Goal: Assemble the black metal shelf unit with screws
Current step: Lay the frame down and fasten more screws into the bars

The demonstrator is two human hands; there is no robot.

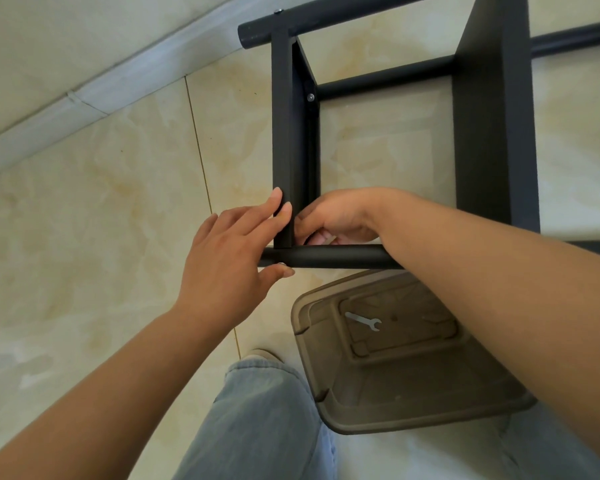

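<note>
Black metal shelf frame [388,81] lies on beige tiled floor [101,202]. Left hand [229,258] open, straight fingers pressing flat shelf panel [284,140] at joint with round black tube [336,257]. Right hand [333,216] curled behind panel; grip contents unclear. Small silver wrench [364,320] rests on brown plastic stool [406,358].

Black shelf frame [492,116]; beige marbled floor tiles [101,220]; translucent brown stool [413,375]

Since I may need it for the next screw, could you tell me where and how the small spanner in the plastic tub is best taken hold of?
Pinch the spanner by its plain handle end at upper left, coming straight down from above. It lies flat and alone on the floor of the brown tub, open jaw pointing lower right, so the walls block any sideways approach. The right forearm crosses above the tub.
</note>
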